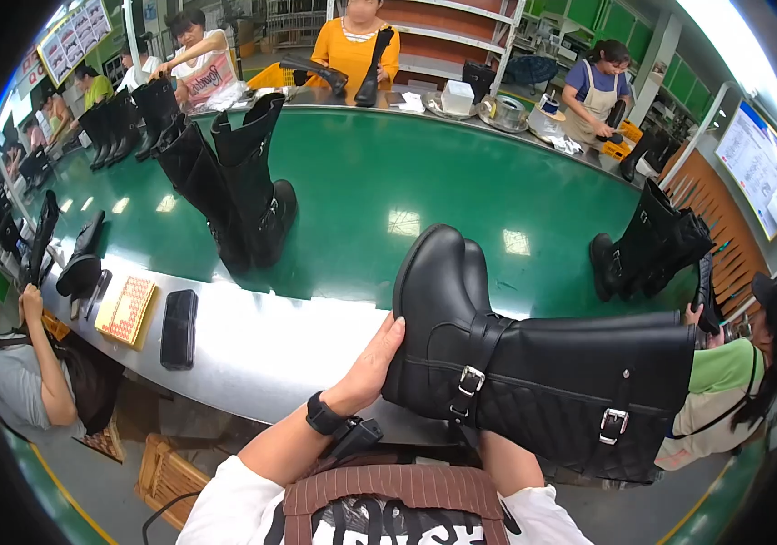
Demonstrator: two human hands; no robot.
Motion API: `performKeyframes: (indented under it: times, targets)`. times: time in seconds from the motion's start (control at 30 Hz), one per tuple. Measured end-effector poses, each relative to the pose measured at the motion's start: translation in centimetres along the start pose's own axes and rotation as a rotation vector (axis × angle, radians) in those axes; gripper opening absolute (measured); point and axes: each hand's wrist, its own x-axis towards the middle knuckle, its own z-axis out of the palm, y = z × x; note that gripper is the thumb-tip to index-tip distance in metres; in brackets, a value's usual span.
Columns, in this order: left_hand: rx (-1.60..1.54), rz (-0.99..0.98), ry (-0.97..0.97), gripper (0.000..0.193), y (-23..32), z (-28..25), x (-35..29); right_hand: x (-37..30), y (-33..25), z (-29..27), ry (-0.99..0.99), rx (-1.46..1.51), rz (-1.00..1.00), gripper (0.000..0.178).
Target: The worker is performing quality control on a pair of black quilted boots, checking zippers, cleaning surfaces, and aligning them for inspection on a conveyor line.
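Observation:
A tall black boot [534, 363] with two silver buckles lies on its side in front of me, toe pointing up and away, shaft to the right. My left hand [372, 361] presses flat against its sole near the heel; a black watch sits on that wrist. My right hand is hidden under the boot's shaft; only my right forearm [508, 461] shows below it, so it seems to support the boot from beneath.
A green conveyor [379, 200] with a metal rim [261, 345] carries a pair of tall black boots [241, 195] and another pair [647, 252] at right. A phone [179, 328] and notebook [126, 309] lie on the rim. Other workers sit around the line.

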Motion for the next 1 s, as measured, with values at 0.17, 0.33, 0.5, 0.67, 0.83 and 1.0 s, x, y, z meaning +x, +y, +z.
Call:
performKeyframes:
  times: [0.17, 0.33, 0.5, 0.67, 0.83, 1.0]
  targets:
    - [-0.298, -0.183, 0.038, 0.058, 0.3, -1.8, 0.0, -1.4, -2.2, 1.6, 0.006, 0.157, 0.041, 0.052]
    - [-0.804, -0.124, -0.184, 0.061, 0.6, -3.3, 0.4, -0.9, -3.7, 4.8, -0.232, 0.281, 0.175, 0.056]
    - [-0.720, -0.030, -0.006, 0.063, 0.6, -3.4, -0.2, -2.9, -4.2, 7.5, 0.025, 0.122, -0.070, 0.057]
    - [-0.574, 0.021, 0.186, 0.058, 0.8, -3.1, -0.7, -3.2, -3.4, 9.0, 0.026, 0.074, -0.087, 0.053]
    - [-0.474, 0.040, 0.264, 0.055, 0.3, -2.9, -0.8, -2.3, -2.4, 10.1, 0.176, 0.056, -0.103, 0.052]
    - [-0.470, 0.050, 0.295, 0.057, 0.4, -2.9, -0.7, -2.1, -2.3, 10.8, 0.208, 0.057, -0.100, 0.054]
